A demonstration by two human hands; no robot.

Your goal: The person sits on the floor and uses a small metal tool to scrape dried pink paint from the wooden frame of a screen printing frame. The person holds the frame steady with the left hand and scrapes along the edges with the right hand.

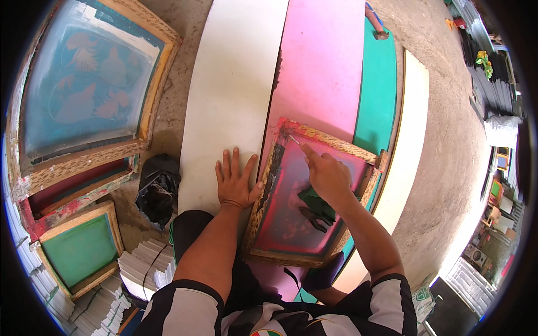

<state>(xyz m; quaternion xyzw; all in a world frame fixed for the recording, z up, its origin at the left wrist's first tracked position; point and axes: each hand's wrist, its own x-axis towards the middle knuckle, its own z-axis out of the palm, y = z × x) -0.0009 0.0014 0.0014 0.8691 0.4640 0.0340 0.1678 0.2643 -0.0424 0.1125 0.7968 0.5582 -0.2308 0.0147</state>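
Just below centre, the frame [336, 140] lies slanted across the pink board [316, 67]: rough, paint-smeared wood around flat, hazy grey mesh [288, 193], red-edged. The right hand [330, 178] pinches a slim tool [294, 138] at its upper-left corner; a crumpled green cloth [320, 205] lies below. The left hand [235, 182] rests flat, fingers spread, on the smooth white board [230, 95].
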